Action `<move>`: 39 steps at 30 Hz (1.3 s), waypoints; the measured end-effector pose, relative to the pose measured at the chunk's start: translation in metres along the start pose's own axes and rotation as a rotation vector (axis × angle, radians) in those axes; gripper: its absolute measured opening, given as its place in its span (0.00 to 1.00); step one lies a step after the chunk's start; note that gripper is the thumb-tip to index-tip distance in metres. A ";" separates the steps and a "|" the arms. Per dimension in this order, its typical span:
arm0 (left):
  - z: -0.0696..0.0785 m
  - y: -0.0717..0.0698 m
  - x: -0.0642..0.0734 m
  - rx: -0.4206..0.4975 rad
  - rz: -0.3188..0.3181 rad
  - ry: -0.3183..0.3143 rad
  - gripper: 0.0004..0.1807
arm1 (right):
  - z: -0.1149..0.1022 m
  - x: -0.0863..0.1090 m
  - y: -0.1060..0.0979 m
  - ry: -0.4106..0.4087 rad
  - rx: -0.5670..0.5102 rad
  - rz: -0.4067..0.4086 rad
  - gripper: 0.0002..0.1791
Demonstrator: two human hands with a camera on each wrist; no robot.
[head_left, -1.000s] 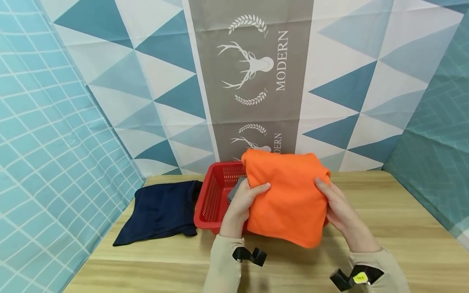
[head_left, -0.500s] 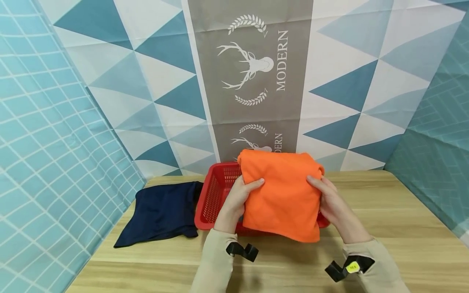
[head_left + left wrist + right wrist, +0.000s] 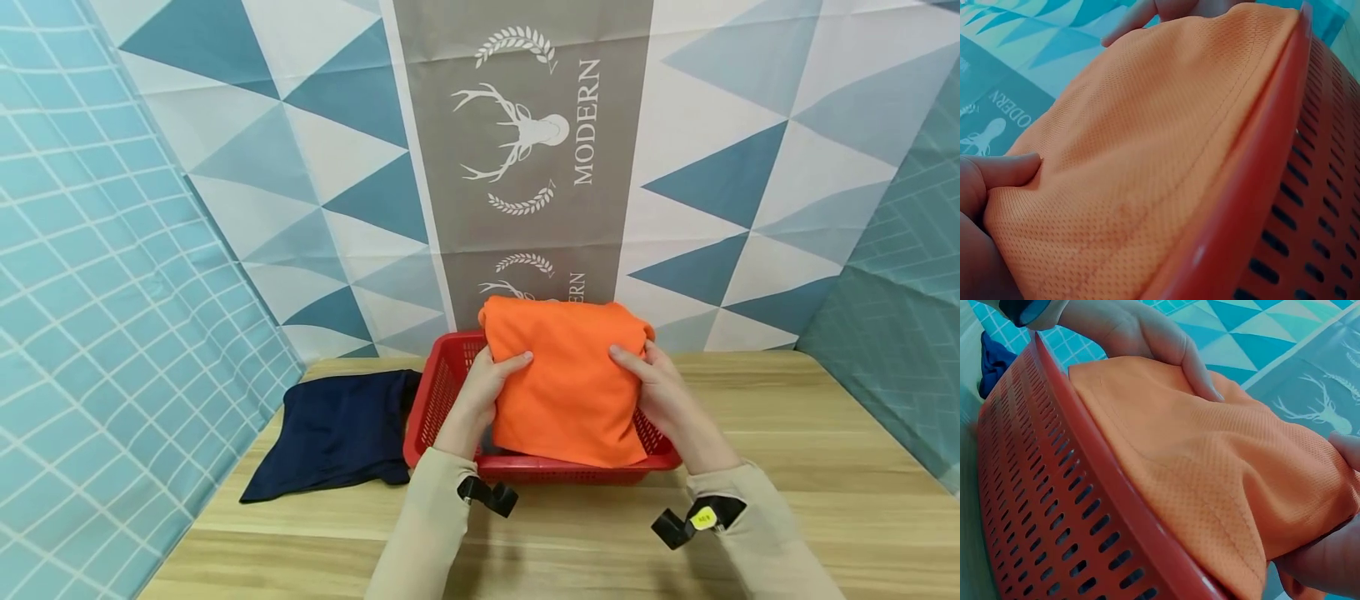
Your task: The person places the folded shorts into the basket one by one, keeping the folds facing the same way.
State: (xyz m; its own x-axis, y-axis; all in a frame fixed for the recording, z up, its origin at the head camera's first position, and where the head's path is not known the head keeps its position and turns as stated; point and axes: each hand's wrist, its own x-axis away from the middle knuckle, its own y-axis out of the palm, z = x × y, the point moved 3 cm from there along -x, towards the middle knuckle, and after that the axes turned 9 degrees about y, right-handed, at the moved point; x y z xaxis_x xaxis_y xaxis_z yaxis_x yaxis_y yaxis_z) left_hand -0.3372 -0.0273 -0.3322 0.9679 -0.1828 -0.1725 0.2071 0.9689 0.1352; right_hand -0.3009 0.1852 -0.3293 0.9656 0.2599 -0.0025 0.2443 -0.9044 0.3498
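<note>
A folded orange piece of mesh clothing [image 3: 566,383] is held between both hands, over the red slotted basket [image 3: 570,475]. My left hand [image 3: 480,396] grips its left side, thumb on top and fingers behind. On the right side, my right hand [image 3: 663,396] pinches it the same way. In the left wrist view the stitched lower edge of the orange cloth [image 3: 1147,137] lies along the inside of the basket's rim [image 3: 1254,181]. The right wrist view shows the cloth [image 3: 1179,444] bulging between both hands. Most of the basket's inside is hidden beneath it.
A dark navy folded garment [image 3: 337,429] lies on the wooden table [image 3: 300,542] to the left of the basket, close to its side. Behind the table hangs a patterned cloth wall [image 3: 525,167]; blue tiled sheeting [image 3: 112,292] stands at the left.
Both hands have carried the orange cloth slightly left and away from me, lowering its near edge to the basket's front rim. The navy garment stays put.
</note>
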 end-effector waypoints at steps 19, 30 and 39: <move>-0.016 -0.019 0.000 -0.112 0.052 -0.073 0.30 | 0.024 -0.021 0.003 0.099 0.178 0.113 0.37; -0.030 -0.022 0.006 -0.140 0.067 -0.128 0.27 | 0.034 -0.025 -0.002 0.192 0.244 0.185 0.39; -0.032 -0.025 0.008 -0.216 0.099 -0.119 0.26 | 0.037 -0.024 -0.002 0.258 0.349 0.161 0.43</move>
State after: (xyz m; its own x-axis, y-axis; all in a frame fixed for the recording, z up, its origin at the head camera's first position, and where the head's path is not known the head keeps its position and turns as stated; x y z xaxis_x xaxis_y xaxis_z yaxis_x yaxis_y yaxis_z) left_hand -0.3388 -0.0474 -0.3686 0.9945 -0.0914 -0.0509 0.0879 0.9938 -0.0680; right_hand -0.3211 0.1684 -0.3646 0.9509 0.1421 0.2750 0.1506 -0.9885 -0.0101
